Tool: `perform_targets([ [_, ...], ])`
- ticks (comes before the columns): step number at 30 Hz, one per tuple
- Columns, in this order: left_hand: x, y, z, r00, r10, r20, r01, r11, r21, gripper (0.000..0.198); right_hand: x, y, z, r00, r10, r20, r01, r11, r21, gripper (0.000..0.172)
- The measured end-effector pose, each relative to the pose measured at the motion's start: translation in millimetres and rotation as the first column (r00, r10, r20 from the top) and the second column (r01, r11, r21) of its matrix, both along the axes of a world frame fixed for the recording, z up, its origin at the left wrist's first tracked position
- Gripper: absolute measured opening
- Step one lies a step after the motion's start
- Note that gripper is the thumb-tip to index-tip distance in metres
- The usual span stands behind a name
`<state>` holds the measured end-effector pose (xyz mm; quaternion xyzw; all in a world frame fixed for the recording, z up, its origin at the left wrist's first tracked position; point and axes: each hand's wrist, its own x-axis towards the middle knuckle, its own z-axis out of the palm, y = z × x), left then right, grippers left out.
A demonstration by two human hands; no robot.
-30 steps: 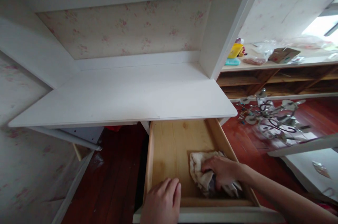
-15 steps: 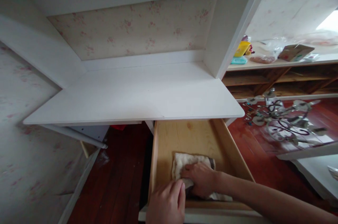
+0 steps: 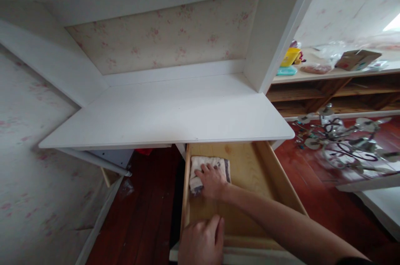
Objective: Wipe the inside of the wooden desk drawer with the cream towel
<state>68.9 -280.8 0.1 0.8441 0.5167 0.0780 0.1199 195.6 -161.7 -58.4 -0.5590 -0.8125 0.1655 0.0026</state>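
My right hand (image 3: 213, 181) lies with its fingers spread on a folded pale cloth (image 3: 200, 163) with dark edge stripes. The cloth rests on the floor of a pulled-out wooden drawer (image 3: 250, 169), against its left side near the back. The palm covers part of the cloth. At the drawer's near left corner, my left hand (image 3: 202, 242) is closed over the front panel, thumb on top. Its other fingertips are hidden.
Above the drawer is a white desk top (image 3: 175, 111) with an upright hutch. On the red wood floor to the right lies a chandelier (image 3: 346, 144). Behind it, a low shelf unit (image 3: 334, 76) carries a yellow container (image 3: 290, 56), plastic bags and a cardboard box (image 3: 357, 60).
My right hand has pushed the cloth from the front of the drawer to its back left. My left hand stays at the front, now apart from the cloth. The view has shifted slightly.
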Motion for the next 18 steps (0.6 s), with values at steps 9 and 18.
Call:
perform_targets([
  [9, 0.9, 2.8, 7.1, 1.000, 0.009, -0.020, -0.010, 0.998, -0.064, 0.029, 9.8, 51.9, -16.1, 0.976, -0.198, 0.090, 0.201, 0.979, -0.035, 0.076],
  [18, 0.6, -0.2, 7.7, 0.999, 0.023, -0.048, -0.025, 0.998, -0.050, 0.030, 54.1, 30.6, -0.5, 0.980, -0.138, 0.140, 0.127, 0.988, 0.088, 0.055],
])
